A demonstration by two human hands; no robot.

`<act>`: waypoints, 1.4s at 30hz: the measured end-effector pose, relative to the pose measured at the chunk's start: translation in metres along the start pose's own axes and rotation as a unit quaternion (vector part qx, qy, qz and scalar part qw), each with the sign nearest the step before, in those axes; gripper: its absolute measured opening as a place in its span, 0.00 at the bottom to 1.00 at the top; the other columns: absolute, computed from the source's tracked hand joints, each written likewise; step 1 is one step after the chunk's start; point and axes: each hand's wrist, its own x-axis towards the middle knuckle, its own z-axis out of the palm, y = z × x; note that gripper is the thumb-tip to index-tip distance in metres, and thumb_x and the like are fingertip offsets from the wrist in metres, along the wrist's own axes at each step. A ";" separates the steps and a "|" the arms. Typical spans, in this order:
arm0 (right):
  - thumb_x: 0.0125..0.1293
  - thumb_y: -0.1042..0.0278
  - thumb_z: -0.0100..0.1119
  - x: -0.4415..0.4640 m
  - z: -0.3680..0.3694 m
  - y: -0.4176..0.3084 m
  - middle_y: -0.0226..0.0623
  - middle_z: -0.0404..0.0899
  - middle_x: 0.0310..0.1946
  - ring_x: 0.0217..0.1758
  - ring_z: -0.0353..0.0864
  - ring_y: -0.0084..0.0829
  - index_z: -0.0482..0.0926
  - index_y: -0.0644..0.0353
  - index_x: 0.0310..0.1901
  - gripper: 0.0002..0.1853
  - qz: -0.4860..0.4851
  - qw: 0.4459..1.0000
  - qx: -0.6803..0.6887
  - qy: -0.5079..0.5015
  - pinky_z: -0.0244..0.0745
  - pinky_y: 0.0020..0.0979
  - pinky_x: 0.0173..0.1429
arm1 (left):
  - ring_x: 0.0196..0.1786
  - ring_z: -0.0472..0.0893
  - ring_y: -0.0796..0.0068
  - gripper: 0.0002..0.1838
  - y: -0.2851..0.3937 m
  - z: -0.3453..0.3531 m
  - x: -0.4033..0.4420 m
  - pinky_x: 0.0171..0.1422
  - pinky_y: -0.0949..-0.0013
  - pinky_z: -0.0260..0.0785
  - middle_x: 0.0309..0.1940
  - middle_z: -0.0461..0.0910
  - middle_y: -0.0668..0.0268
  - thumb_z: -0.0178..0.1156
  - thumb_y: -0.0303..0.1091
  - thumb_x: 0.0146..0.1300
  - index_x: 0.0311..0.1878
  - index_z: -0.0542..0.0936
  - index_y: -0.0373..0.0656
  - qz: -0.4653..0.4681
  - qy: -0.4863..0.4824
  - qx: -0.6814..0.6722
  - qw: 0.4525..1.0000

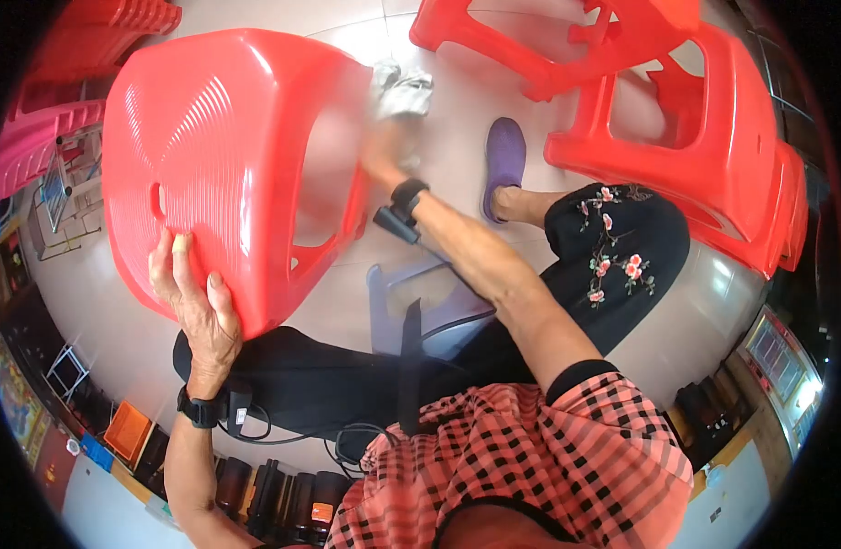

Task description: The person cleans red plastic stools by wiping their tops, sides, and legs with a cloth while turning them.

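Observation:
A red plastic stool (196,137) is tilted at the left, its ribbed seat facing up toward the camera. My left hand (196,297) rests on the seat's near edge, fingers apart, beside the small slot in it. Beyond the stool's right side, my right hand (388,146) is blurred by motion and closed round a whitish-grey cloth (404,91). The cloth is bunched up near the stool's legs. Black straps with small devices circle both wrists.
More red stools (676,165) lie or stand at the upper right. A bluish low stool (420,302) is below my right forearm. A purple shoe (505,160) is on the tiled floor. Red and pink stacked stools (45,146) stand at the far left.

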 end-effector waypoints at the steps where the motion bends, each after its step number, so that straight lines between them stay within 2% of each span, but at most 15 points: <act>1: 0.60 0.68 0.51 -0.016 0.013 0.004 0.74 0.74 0.44 0.56 0.67 0.67 0.76 0.78 0.33 0.16 0.005 1.000 0.002 -0.002 0.57 0.57 0.59 | 0.74 0.52 0.46 0.27 -0.001 0.001 0.000 0.77 0.46 0.39 0.71 0.56 0.48 0.48 0.36 0.66 0.68 0.63 0.39 0.003 0.002 -0.001 1.000; 3: 0.67 0.62 0.45 -0.078 0.087 0.085 0.85 0.54 0.60 0.66 0.52 0.75 0.65 0.89 0.54 0.29 -0.201 0.959 -0.201 0.001 0.42 0.66 0.70 | 0.73 0.53 0.46 0.27 -0.001 0.002 0.002 0.76 0.46 0.40 0.70 0.57 0.49 0.49 0.35 0.66 0.68 0.64 0.38 0.007 0.008 -0.004 1.000; 5: 0.65 0.66 0.46 -0.124 0.005 0.013 0.76 0.54 0.65 0.70 0.50 0.70 0.59 0.83 0.63 0.31 0.010 0.975 -0.097 -0.202 0.38 0.61 0.75 | 0.73 0.53 0.46 0.27 -0.002 0.004 0.005 0.76 0.46 0.41 0.70 0.57 0.49 0.49 0.34 0.65 0.68 0.65 0.38 0.008 0.012 -0.004 1.000; 8: 0.61 0.72 0.48 -0.176 -0.008 0.011 0.62 0.53 0.70 0.74 0.49 0.62 0.56 0.68 0.70 0.34 -0.118 0.988 -0.022 -0.098 0.37 0.54 0.78 | 0.71 0.55 0.47 0.26 -0.003 0.004 0.009 0.75 0.47 0.43 0.68 0.59 0.49 0.49 0.33 0.65 0.67 0.66 0.38 0.016 0.026 -0.014 0.999; 9: 0.56 0.78 0.49 -0.178 -0.010 0.007 0.51 0.55 0.72 0.75 0.50 0.54 0.61 0.57 0.70 0.36 -0.082 0.990 0.060 -0.097 0.40 0.45 0.79 | 0.71 0.56 0.48 0.26 -0.004 0.005 0.010 0.75 0.47 0.43 0.68 0.59 0.49 0.50 0.33 0.65 0.66 0.66 0.37 0.017 0.027 -0.017 0.999; 12: 0.53 0.77 0.52 -0.142 -0.031 0.002 0.52 0.54 0.72 0.76 0.49 0.51 0.64 0.59 0.68 0.35 -0.254 0.943 -0.109 -0.184 0.43 0.41 0.79 | 0.70 0.57 0.48 0.26 -0.007 0.004 0.011 0.74 0.48 0.44 0.66 0.60 0.49 0.50 0.32 0.64 0.66 0.67 0.37 0.022 0.033 -0.024 0.999; 14: 0.53 0.73 0.57 -0.101 -0.046 0.021 0.55 0.68 0.63 0.69 0.65 0.48 0.74 0.61 0.59 0.27 -0.362 0.887 -0.067 -0.277 0.59 0.40 0.73 | 0.69 0.58 0.49 0.27 -0.004 0.005 0.011 0.73 0.49 0.45 0.66 0.60 0.49 0.51 0.32 0.63 0.66 0.67 0.37 0.026 0.039 -0.033 0.998; 16: 0.53 0.65 0.61 -0.046 -0.074 0.019 0.55 0.80 0.47 0.53 0.79 0.49 0.81 0.62 0.48 0.19 -0.065 0.841 -0.275 -0.462 0.72 0.42 0.60 | 0.69 0.59 0.49 0.27 -0.004 0.006 0.011 0.73 0.49 0.46 0.66 0.60 0.49 0.51 0.32 0.63 0.66 0.67 0.37 0.029 0.041 -0.022 0.999; 17: 0.53 0.61 0.63 -0.024 -0.064 0.062 0.56 0.82 0.35 0.40 0.83 0.52 0.83 0.62 0.36 0.14 -0.124 0.913 -0.241 -0.304 0.77 0.45 0.50 | 0.69 0.59 0.49 0.27 -0.005 0.006 0.011 0.73 0.49 0.46 0.66 0.60 0.49 0.52 0.32 0.62 0.66 0.67 0.37 0.030 0.041 -0.015 0.999; 20: 0.55 0.62 0.63 0.035 -0.094 0.008 0.59 0.78 0.46 0.47 0.81 0.51 0.72 0.63 0.56 0.27 -0.010 0.989 -0.058 -0.137 0.77 0.44 0.51 | 0.68 0.59 0.49 0.27 -0.002 0.003 0.011 0.73 0.50 0.47 0.65 0.60 0.49 0.52 0.31 0.62 0.65 0.67 0.38 0.027 0.036 -0.021 0.999; 24: 0.59 0.65 0.62 0.044 -0.065 -0.026 0.56 0.71 0.47 0.46 0.76 0.54 0.62 0.66 0.57 0.28 0.032 0.990 0.067 -0.116 0.75 0.45 0.51 | 0.68 0.59 0.49 0.26 0.000 0.002 0.008 0.72 0.49 0.47 0.65 0.60 0.49 0.52 0.31 0.63 0.66 0.67 0.39 0.025 0.040 -0.017 0.999; 29: 0.57 0.64 0.65 -0.040 -0.021 0.014 0.66 0.61 0.57 0.60 0.66 0.63 0.64 0.65 0.55 0.28 0.011 0.977 -0.108 -0.184 0.66 0.51 0.64 | 0.68 0.59 0.50 0.27 -0.002 0.006 0.010 0.72 0.49 0.47 0.65 0.60 0.49 0.52 0.31 0.62 0.66 0.67 0.40 0.032 0.048 -0.012 0.998; 34: 0.58 0.65 0.64 -0.117 -0.033 -0.034 0.53 0.78 0.41 0.47 0.79 0.52 0.73 0.64 0.47 0.19 0.192 0.944 -0.053 -0.265 0.75 0.48 0.53 | 0.68 0.59 0.50 0.27 -0.001 0.005 0.013 0.73 0.48 0.47 0.65 0.60 0.50 0.53 0.30 0.62 0.66 0.68 0.42 0.018 0.046 -0.035 0.998; 37: 0.59 0.65 0.64 -0.100 -0.022 0.003 0.41 0.80 0.34 0.41 0.82 0.41 0.76 0.62 0.42 0.14 0.315 0.845 0.238 -0.362 0.79 0.43 0.47 | 0.68 0.59 0.49 0.26 -0.001 0.005 0.012 0.73 0.48 0.47 0.65 0.60 0.50 0.53 0.30 0.62 0.66 0.68 0.42 0.018 0.052 -0.037 0.998; 42: 0.61 0.68 0.59 -0.024 -0.077 -0.084 0.41 0.79 0.35 0.35 0.81 0.35 0.68 0.63 0.50 0.18 0.216 0.909 0.345 -0.090 0.80 0.40 0.34 | 0.68 0.60 0.50 0.26 0.002 0.005 0.012 0.73 0.49 0.48 0.65 0.61 0.50 0.53 0.31 0.63 0.65 0.68 0.41 0.016 0.064 -0.045 0.997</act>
